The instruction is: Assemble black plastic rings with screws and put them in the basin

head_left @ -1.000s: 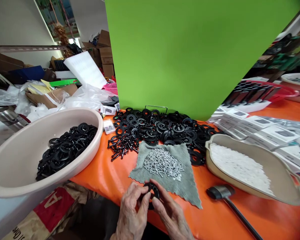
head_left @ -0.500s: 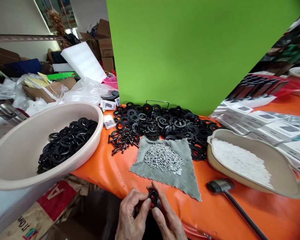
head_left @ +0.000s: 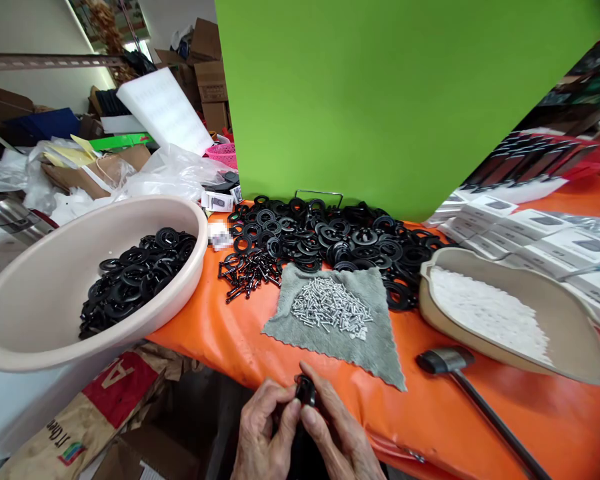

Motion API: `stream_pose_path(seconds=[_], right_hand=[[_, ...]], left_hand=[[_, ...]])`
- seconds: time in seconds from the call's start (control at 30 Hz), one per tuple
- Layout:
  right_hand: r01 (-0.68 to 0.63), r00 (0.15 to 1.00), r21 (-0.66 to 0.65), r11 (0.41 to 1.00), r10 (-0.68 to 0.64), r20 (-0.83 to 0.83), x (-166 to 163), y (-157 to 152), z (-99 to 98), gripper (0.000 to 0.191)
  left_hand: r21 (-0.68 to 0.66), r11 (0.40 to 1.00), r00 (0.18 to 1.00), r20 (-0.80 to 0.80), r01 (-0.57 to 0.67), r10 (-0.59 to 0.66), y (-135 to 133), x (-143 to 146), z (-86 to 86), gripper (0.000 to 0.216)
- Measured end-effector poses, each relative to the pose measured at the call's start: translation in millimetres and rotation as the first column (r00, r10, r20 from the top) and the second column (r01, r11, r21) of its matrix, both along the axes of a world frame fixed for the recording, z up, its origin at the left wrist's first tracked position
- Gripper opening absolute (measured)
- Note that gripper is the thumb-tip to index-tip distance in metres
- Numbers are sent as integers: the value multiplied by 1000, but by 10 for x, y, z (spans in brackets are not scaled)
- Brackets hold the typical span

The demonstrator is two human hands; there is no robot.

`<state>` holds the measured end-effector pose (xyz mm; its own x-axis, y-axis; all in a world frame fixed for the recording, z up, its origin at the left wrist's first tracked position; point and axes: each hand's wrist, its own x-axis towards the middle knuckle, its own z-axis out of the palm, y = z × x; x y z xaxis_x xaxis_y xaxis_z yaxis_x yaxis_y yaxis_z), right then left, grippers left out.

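Note:
At the bottom middle, my left hand (head_left: 267, 427) and my right hand (head_left: 337, 427) both grip one black ring (head_left: 306, 392) at the table's front edge. The ring is tilted nearly edge-on, and fingers cover part of it. Just beyond lies a grey-green cloth (head_left: 285, 310) bearing a heap of small silver metal pins (head_left: 330, 305). Behind the cloth spreads a pile of black rings (head_left: 325, 233), with short black rods (head_left: 250, 273) to its left. More black rings (head_left: 135, 273) fill part of a large pale basin (head_left: 25, 280) on the left.
A mallet (head_left: 447, 360) lies on the orange table cover (head_left: 530, 413) at right. Beyond it sits a beige tray (head_left: 583, 333) with small white pieces (head_left: 490, 310). White boxes (head_left: 545, 233) are stacked at far right. A green panel (head_left: 380, 100) stands behind.
The black ring has turned more edge-on between my fingers, and both hands still hold it. My view has shifted slightly.

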<state>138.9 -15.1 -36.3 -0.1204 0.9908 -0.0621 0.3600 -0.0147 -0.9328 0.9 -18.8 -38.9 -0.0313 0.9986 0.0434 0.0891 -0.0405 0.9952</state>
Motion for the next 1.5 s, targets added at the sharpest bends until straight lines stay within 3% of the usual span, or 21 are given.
stream_pose_path(seconds=[0.07,0.17,0.3,0.4,0.53,0.67,0.83,0.93,1.13,1.3,1.4,1.5], right_hand=[[-30,981,182,983,-6,193,67,145,-24,39],[-18,884,377,926,-162,438,209,488,-66,32],[16,800,406,914,-255,543,290,864,-170,23],[3,775,393,919,-251,580,265,953,-232,24],[6,817,378,926,-222,532,271,895,-200,25],[-8,899,329,944,-137,416,311,709,16,31],[-114,985,51,992,106,136,249,496,385,29],[-137,989,5,991,137,47,192,488,492,26],[-182,975,18,983,179,129,176,532,478,23],[-77,993,85,993,69,98,129,423,384,22],[-13,998,121,993,5,66,119,374,327,17],[-54,998,147,988,50,31,153,392,313,19]], left_hand=[[-55,998,999,0,35,-35,54,-76,37,23],[-119,991,998,-14,67,-69,167,-181,131,24],[-156,982,994,-10,106,-109,263,-236,251,24],[-170,979,993,12,116,-116,288,-251,300,23],[-190,974,992,56,125,-116,308,-282,316,22],[-205,970,990,79,129,-115,327,-288,309,24],[-237,958,985,85,164,-148,331,-262,299,24],[-205,965,985,-16,163,-170,327,-255,303,22],[-96,981,949,-253,167,-186,330,-220,348,18],[52,982,905,-399,182,-147,321,-196,334,16],[136,968,886,-445,210,-129,325,-225,284,17],[196,947,886,-441,253,-145,336,-283,211,16]])
